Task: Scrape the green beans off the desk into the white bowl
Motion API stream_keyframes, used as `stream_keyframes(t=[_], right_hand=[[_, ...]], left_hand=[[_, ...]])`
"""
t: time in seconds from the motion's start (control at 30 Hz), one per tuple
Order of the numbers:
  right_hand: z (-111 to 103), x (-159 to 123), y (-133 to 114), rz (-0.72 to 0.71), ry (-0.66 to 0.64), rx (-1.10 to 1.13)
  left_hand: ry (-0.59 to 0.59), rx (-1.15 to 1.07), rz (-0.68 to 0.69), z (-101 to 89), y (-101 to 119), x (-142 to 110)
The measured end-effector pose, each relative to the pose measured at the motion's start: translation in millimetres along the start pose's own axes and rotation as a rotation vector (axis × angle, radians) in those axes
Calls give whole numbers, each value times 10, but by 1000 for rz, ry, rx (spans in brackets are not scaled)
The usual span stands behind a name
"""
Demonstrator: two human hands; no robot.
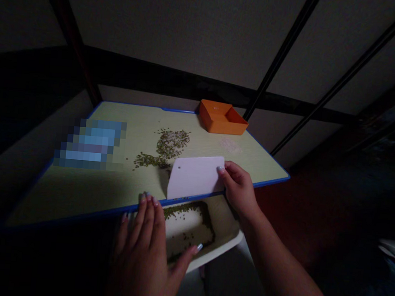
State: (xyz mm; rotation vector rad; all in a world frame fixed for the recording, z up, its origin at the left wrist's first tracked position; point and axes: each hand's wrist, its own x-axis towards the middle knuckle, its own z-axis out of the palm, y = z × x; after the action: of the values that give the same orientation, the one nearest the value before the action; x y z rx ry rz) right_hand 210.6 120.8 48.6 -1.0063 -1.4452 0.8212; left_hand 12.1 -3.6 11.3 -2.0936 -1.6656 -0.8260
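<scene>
My right hand [241,188] pinches the right end of a white plastic scraper [196,178], a flat sheet with a small hole near its left corner. The scraper stands tilted at the near table edge. Below that edge sits a white tray [228,217] with green grains [181,209] gathered along its inner sides. My left hand [149,240] lies over the tray's left end, fingers stretched out to the table edge and thumb apart above the tray. Beyond the scraper, a patch of green grains mixed with paler bits [172,143] is spread on the table.
The pale table [110,195] has a blue rim. An orange open box [222,120] stands at its back right, with a small pale scatter [230,145] in front of it. A blurred blue item [92,141] lies at the left. A panelled wall [180,26] rises behind.
</scene>
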Motion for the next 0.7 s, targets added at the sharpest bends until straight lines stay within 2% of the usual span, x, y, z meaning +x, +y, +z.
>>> stream_keyframes(t=[0.2,0.43,0.5,0.6,0.7], right_hand=[[-76,-64,48,17,74,72],[-413,-122,30,-93,416,61],[-524,-171,7,-141,490,6],[-646,-330,-19,-243,562,-192],[-693,-570,-37,-422,537,-442]], left_hand=[[4,5,11,-4,3,6],[11,5,8,-3,2,9],[6,2,6,0,0,0],[-2,4,-1,4,-6,-8],[-7,-4,-3,4,-11,-1]])
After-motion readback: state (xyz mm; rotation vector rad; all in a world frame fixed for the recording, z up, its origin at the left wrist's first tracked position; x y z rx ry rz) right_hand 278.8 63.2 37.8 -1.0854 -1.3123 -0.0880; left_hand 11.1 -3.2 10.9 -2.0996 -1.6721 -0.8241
